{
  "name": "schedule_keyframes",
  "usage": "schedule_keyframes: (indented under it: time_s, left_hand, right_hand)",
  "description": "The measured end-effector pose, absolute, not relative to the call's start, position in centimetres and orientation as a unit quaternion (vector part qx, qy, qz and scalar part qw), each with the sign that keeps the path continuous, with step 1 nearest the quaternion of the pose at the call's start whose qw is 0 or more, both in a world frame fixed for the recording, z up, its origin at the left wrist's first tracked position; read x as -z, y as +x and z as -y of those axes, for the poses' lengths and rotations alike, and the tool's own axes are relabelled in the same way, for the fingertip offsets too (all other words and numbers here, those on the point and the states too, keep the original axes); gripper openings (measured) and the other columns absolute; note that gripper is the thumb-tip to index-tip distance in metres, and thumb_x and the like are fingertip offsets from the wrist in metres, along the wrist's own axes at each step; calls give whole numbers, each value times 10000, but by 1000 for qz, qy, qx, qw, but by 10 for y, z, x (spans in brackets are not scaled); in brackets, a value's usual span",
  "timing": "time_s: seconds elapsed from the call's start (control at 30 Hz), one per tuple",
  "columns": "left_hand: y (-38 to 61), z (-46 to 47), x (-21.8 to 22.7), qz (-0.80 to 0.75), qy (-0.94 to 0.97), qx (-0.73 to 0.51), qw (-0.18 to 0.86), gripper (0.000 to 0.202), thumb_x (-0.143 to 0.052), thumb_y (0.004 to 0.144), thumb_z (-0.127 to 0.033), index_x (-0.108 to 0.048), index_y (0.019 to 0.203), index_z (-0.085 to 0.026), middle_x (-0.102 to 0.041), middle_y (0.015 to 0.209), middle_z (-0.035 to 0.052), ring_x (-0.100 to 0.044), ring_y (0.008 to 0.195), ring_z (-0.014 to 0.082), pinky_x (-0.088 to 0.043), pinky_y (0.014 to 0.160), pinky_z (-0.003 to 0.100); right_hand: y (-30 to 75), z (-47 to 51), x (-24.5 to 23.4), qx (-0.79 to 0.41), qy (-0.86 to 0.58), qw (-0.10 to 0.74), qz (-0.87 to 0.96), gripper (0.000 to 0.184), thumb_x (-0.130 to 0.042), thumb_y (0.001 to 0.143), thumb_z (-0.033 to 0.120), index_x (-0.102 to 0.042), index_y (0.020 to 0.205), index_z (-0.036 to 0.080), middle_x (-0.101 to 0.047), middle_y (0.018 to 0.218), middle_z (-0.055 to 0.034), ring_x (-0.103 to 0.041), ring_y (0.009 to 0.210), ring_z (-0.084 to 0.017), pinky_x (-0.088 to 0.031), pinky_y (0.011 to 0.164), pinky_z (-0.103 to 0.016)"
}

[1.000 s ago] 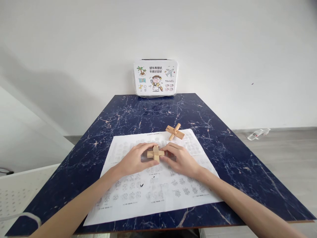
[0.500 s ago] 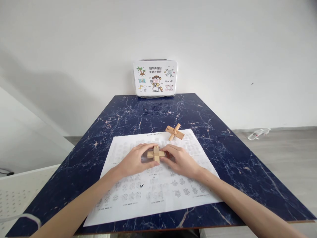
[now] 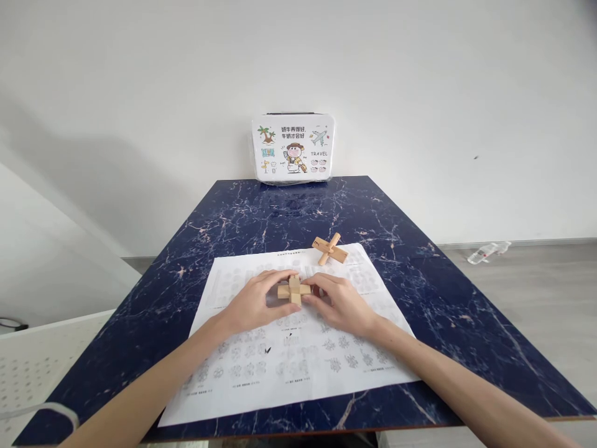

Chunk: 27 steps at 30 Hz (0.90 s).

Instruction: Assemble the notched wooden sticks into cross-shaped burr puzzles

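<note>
Between my two hands is a pale wooden interlocking burr puzzle, cross-shaped, over the printed sheet. My left hand grips it by the far and near ends, index finger behind and thumb in front. From the right, my right hand pinches the puzzle's right arm between thumb and fingers. Below them lies a large white paper sheet printed with small puzzle diagrams. Beyond my right hand, a second wooden puzzle, made of crossed pieces with a dark mark on one, rests on the sheet's far edge.
A blue marble-patterned table carries everything. At its far edge, against the wall, stands a white cartoon-printed case. A clear plastic bottle lies on the floor at right. A white perforated surface with a cable is at left.
</note>
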<state>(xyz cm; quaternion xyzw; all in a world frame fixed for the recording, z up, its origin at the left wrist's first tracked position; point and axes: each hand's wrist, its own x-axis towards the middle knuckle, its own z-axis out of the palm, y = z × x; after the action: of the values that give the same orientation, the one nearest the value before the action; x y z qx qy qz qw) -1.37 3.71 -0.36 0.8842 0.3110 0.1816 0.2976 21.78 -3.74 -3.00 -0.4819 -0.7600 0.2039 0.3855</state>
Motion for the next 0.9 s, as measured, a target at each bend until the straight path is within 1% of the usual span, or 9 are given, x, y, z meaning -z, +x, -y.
schedule_keyframes:
  time_s: [0.2, 0.4, 0.67, 0.8, 0.9]
  left_hand:
    - [-11, -35, -2, -308, 873, -202, 321, 568, -779, 875, -500, -601, 1371, -287, -693, 1380, 73, -667, 1241, 322, -506, 1099, 514]
    - [-11, -35, -3, -302, 869, -225, 321, 571, -794, 850, -500, -623, 1350, -283, -708, 1359, 73, -684, 1222, 316, -525, 1087, 499]
    - [-10, -34, -4, -307, 851, -231, 358, 571, -772, 874, -501, -605, 1375, -282, -720, 1340, 69, -698, 1206, 314, -544, 1057, 491]
    - [-8, -32, -6, -307, 836, -231, 391, 564, -768, 882, -478, -597, 1384, -288, -710, 1356, 75, -679, 1231, 320, -535, 1064, 509]
    - [-8, -31, -8, -303, 817, -230, 433, 545, -755, 890, -461, -599, 1381, -283, -692, 1379, 84, -666, 1249, 317, -531, 1070, 516]
  right_hand:
    - [216, 38, 29, -202, -478, 407, 752, 143, -576, 1016, 260, -680, 1100, 210, -696, 865, -25, -607, 728, -176, -482, 697, -322]
    - [216, 40, 29, -194, -467, 431, 747, 152, -570, 1024, 288, -683, 1096, 216, -714, 890, -41, -640, 776, -196, -507, 730, -342]
    - [214, 41, 24, -205, -472, 448, 731, 141, -596, 1029, 309, -684, 1097, 223, -734, 904, -45, -663, 800, -206, -529, 747, -351]
    - [214, 42, 21, -214, -475, 457, 721, 136, -607, 1024, 324, -689, 1077, 230, -740, 901, -40, -668, 798, -207, -541, 756, -354]
    - [215, 42, 20, -231, -472, 459, 716, 159, -620, 1019, 363, -700, 1054, 230, -739, 891, -42, -664, 782, -206, -540, 745, -358]
